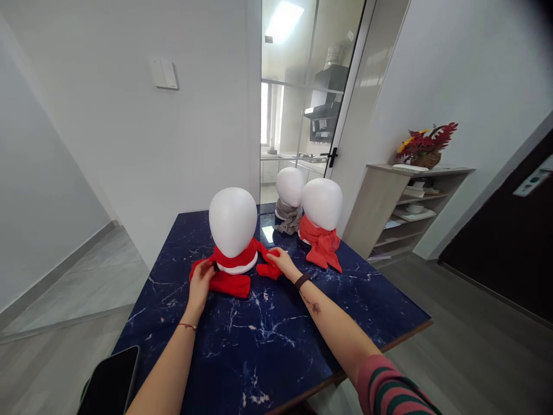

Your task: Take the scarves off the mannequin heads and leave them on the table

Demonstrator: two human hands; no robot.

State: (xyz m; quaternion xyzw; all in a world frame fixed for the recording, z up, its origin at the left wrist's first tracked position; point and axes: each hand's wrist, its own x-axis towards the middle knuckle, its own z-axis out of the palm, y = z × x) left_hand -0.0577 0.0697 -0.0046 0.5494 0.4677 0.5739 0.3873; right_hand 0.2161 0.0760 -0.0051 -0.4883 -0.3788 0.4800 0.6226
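A white foam mannequin head [233, 221] stands on the dark blue marble table [276, 340] with a red scarf [231, 280] draped loosely around its neck. My left hand [199, 282] grips the scarf's left end by the base. My right hand [281, 260] holds the scarf's right end just right of the head. Behind to the right stands a second white head [322, 203] wearing a tied red scarf [320, 246]. A third head [290, 185] at the back wears a grey scarf [288, 219].
A black phone [110, 383] lies at the table's near left corner. A wooden shelf [404, 202] with a flower basket [424, 146] stands at the right wall. A glass door [311, 98] to a kitchen is behind the table. Grey floor surrounds the table.
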